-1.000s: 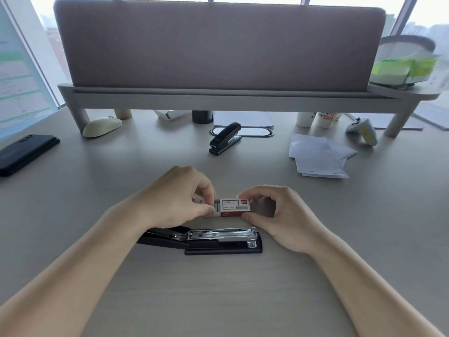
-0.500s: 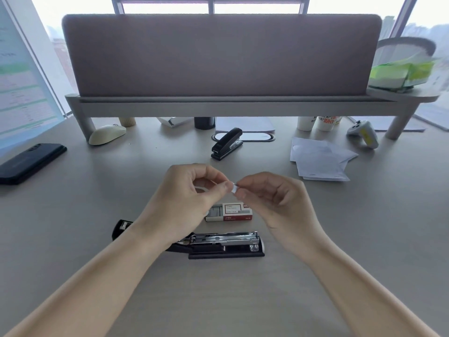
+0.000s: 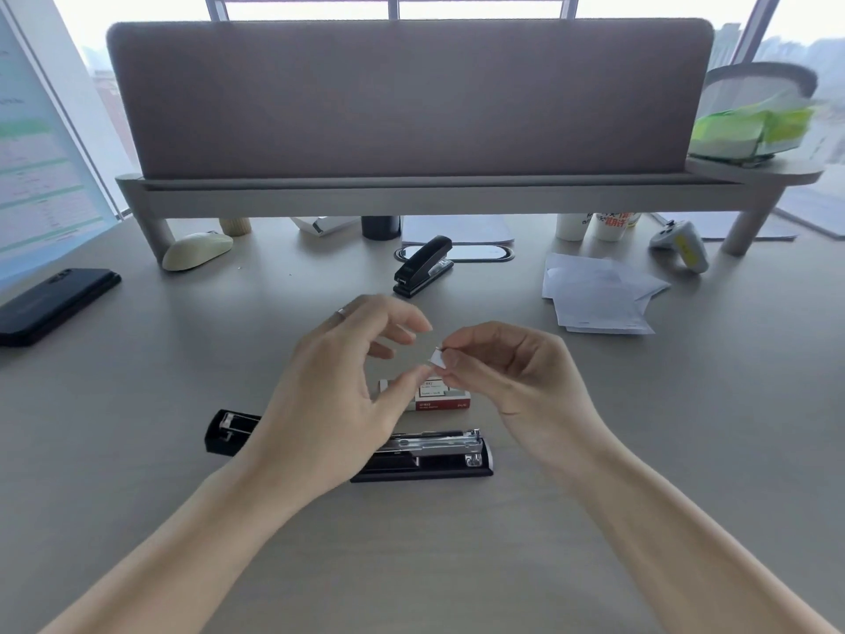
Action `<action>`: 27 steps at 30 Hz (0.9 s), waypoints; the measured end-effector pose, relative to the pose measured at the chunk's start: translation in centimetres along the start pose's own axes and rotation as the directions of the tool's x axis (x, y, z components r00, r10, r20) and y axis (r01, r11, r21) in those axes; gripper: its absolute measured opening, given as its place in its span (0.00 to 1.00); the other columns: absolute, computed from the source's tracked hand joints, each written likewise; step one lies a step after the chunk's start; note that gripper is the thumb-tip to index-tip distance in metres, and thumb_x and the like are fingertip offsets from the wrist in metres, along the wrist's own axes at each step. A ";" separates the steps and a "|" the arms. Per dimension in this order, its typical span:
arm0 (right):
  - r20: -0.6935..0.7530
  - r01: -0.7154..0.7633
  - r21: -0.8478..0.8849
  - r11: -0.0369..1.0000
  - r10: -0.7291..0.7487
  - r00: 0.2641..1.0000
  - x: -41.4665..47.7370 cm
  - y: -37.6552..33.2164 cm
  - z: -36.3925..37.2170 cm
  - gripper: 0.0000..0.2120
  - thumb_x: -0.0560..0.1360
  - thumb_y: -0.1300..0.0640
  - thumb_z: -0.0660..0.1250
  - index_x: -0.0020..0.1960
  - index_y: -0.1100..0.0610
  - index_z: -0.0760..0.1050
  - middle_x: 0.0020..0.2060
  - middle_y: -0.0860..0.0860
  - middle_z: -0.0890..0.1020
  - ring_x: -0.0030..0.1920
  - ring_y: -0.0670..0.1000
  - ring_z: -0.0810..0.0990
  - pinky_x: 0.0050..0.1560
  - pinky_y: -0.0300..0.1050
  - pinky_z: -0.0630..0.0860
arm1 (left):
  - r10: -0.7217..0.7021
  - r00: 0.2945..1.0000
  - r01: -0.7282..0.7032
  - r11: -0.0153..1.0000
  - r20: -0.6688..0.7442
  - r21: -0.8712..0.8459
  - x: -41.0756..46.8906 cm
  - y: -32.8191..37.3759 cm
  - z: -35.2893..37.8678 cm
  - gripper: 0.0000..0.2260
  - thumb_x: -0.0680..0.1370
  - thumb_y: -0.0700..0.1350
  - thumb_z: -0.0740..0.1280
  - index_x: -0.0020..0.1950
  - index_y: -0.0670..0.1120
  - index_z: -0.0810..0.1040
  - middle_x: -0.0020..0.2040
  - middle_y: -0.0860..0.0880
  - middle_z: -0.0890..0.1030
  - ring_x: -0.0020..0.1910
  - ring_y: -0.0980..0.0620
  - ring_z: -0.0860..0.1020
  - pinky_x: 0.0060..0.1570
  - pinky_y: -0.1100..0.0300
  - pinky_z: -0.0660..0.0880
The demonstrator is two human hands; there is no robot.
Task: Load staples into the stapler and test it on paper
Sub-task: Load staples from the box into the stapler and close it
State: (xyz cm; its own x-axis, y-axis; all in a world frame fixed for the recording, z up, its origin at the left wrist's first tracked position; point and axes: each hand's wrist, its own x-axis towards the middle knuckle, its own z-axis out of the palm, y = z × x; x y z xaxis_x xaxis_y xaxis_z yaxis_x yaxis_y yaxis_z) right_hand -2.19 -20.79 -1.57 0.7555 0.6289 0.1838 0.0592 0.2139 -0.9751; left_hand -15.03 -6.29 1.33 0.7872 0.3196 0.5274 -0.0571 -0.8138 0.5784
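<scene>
Above the desk (image 3: 137, 450), the right hand (image 3: 516, 382) pinches a little strip of staples (image 3: 438, 357) between thumb and finger. The left hand (image 3: 338, 395) is beside it with fingers spread and curled, holding nothing. Under the hands sits the red and white staple box (image 3: 450, 398), slid partly open. Nearer the person, the black stapler (image 3: 430, 455) lies flipped wide open on the desk, its shiny metal track facing up. White papers (image 3: 599, 295) lie far off to the right.

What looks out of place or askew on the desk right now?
Nothing damaged or spilled. The papers lie in a loose, fanned pile at right. The near stapler lies flipped open, as loading needs; the staple box is slid partly open.
</scene>
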 end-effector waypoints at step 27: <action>0.194 0.116 -0.536 0.836 -0.012 0.981 -3.7 0.3 -3.7 0.16 0.70 0.62 0.82 0.53 0.50 0.84 0.49 0.50 0.89 0.52 0.50 0.88 0.59 0.55 0.84 | -0.133 0.946 0.160 0.985 0.295 -0.070 -1.7 0.7 0.8 0.06 0.75 0.43 0.79 0.43 0.53 0.85 0.40 0.60 0.87 0.42 0.65 0.86 0.48 0.65 0.82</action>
State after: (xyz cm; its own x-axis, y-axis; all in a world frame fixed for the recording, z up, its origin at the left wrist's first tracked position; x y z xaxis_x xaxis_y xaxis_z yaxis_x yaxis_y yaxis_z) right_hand -2.61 -25.80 -3.02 0.6140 0.7590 0.2165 0.4870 -0.1484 -0.8607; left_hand -15.93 -7.82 0.38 0.9336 0.2673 0.2388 0.0267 -0.7163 0.6973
